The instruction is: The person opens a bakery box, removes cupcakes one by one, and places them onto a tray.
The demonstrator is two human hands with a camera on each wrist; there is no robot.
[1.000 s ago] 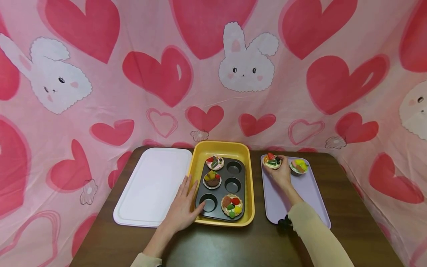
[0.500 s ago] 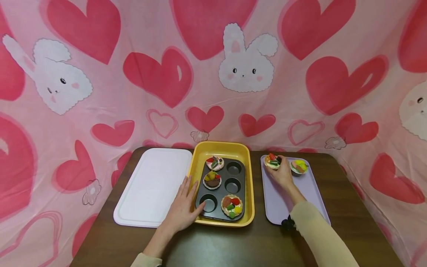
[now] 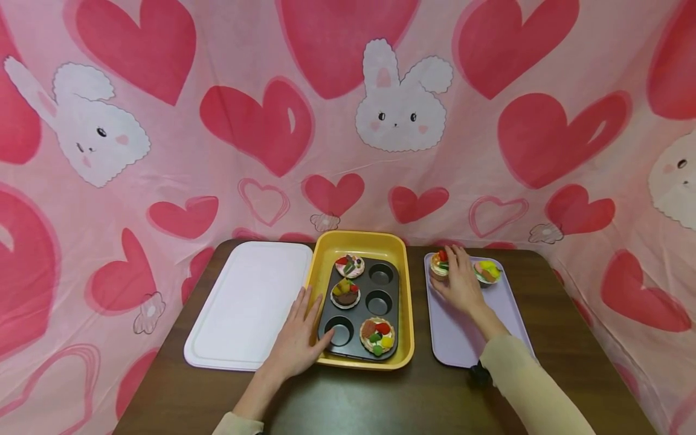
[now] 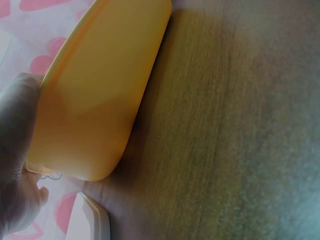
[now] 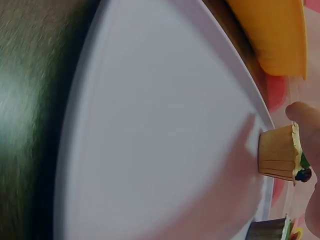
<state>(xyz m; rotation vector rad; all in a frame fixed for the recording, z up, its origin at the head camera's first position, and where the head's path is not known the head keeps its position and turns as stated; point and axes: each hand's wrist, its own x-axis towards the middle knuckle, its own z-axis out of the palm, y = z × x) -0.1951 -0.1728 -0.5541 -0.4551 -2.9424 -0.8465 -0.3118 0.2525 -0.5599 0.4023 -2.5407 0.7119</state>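
Observation:
On the lilac tray (image 3: 457,341), a fruit-topped cupcake (image 3: 437,266) stands upright at the far left corner, its tan paper case (image 5: 276,152) facing the right wrist camera. My right hand (image 3: 464,287) hovers over its right side, fingers extended and thumb apart from the case. To the right stands another cupcake (image 3: 487,272) in a dark case, partly behind the hand. My left hand (image 3: 293,344) rests on the left rim of the yellow basin (image 3: 409,302), fingers spread and thumb reaching over the rim toward the muffin tin (image 3: 396,311).
Inside the tin, two cupcakes fill the back and middle left cups, and a fruit tart (image 3: 377,336) sits at front right. A white board (image 3: 250,302) lies left of the basin. Behind the brown table (image 3: 348,402) hangs a pink heart-patterned cloth (image 3: 337,151).
My right hand has let go of the fruit-topped cupcake at the tray's far left corner. Its fingers have straightened and lifted slightly. My left hand has stayed on the basin.

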